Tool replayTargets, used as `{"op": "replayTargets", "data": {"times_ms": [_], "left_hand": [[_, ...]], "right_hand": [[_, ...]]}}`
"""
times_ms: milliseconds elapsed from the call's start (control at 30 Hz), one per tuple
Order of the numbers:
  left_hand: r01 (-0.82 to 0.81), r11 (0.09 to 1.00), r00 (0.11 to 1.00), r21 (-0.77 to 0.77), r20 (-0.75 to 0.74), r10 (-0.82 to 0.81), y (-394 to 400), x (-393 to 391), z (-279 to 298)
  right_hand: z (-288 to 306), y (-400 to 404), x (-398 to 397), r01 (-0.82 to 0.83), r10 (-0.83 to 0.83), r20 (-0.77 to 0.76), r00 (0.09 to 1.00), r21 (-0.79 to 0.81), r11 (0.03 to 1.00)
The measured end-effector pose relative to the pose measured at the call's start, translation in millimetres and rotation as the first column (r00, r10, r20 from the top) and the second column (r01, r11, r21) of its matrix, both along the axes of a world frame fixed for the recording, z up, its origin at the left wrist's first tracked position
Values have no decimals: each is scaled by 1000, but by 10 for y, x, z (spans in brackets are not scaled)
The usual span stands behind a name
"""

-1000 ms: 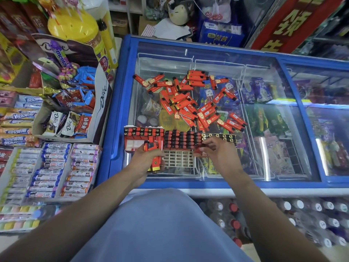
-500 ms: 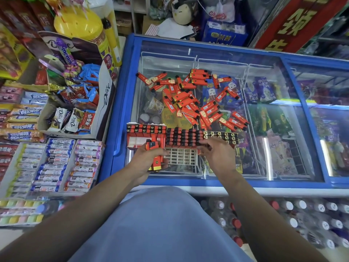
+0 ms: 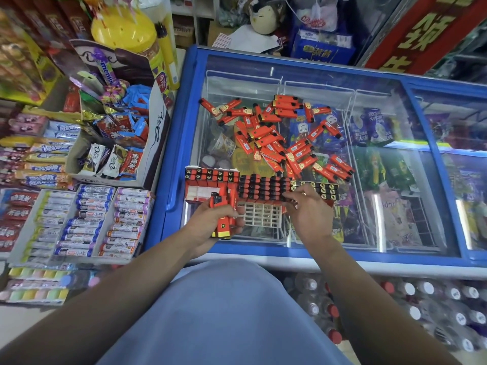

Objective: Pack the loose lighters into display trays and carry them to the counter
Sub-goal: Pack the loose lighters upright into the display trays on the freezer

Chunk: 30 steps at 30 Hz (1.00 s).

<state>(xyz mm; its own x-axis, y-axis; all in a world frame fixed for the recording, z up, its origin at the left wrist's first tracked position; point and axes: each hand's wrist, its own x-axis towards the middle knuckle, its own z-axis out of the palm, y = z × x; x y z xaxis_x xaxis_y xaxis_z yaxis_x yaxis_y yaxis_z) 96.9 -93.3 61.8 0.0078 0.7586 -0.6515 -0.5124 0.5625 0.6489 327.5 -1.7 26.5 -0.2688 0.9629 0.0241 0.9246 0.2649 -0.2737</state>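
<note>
Several loose red lighters [image 3: 274,135] lie in a heap on the glass lid of a blue freezer [image 3: 395,159]. In front of the heap stands a white grid display tray [image 3: 259,214], its far rows filled with upright lighters [image 3: 263,188]. A red display box [image 3: 208,184] with lighters stands at its left, and a row of gold-topped lighters [image 3: 321,189] at its right. My left hand [image 3: 210,227] grips a small bundle of red lighters [image 3: 222,217] beside the tray. My right hand [image 3: 308,209] reaches over the tray's right end, fingertips touching the lighter tops.
A Dove chocolate box [image 3: 155,138] and rows of candy rolls [image 3: 84,222] fill the shelf to the left. A yellow jar [image 3: 126,30] stands behind them. Bottles [image 3: 421,306] lie below the freezer's front edge.
My right hand has shifted slightly forward along the filled rows of the tray. My left hand keeps its bundle of lighters in the same place.
</note>
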Motion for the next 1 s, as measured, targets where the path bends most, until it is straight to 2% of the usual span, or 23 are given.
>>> {"op": "replayTargets", "data": {"times_ms": [67,133,167,233,300,333,467,567,633,667,733,800,900,1000], "left_hand": [[7,1000,1000,-4,-20,-7,-20,-15,-4],[39,999,996,-5,-77,-40,-32,-20,-30],[65,998,991,-8,-115,-66,-36,-13,-44],[133,991,972,-11,-193,-133,-42,19,-64],[209,978,951,0,-232,-204,-50,59,-65],[234,972,945,3,-236,-227,-53,74,-55],[249,968,940,7,-242,-240,-67,57,-76],[205,979,949,-16,-242,-203,-75,27,-109],[106,992,962,-63,-245,-118,-77,-11,-154],[35,995,969,-89,-242,-56,-79,-42,-181],[-77,990,973,-120,-227,48,-84,-109,-224],[-129,984,971,-123,-216,100,-86,-153,-235],[-138,984,980,-116,-156,119,-87,-157,-189],[-154,978,988,-137,-21,153,-76,-163,-146]], "right_hand": [[128,-32,-53,15,-15,-35,999,7,1000],[320,-100,-177,21,-38,-229,973,-77,997],[402,-146,-265,-2,-73,-353,933,-208,978],[518,-254,-466,-124,-179,-494,851,-519,846],[501,-333,-612,-199,-239,-501,832,-671,714],[477,-351,-655,-204,-275,-505,818,-702,682],[467,-347,-701,-202,-478,-534,697,-787,584],[517,-300,-638,-211,-527,-524,669,-814,541],[554,-238,-545,-147,-520,-509,686,-797,586],[570,-209,-495,-94,-475,-494,728,-759,645],[565,-161,-409,-13,-300,-415,859,-604,797],[530,-150,-384,-35,-98,-274,957,-442,896],[399,-177,-456,-157,119,-141,983,-309,938],[235,-204,-551,-205,177,-136,975,-235,950]]}}
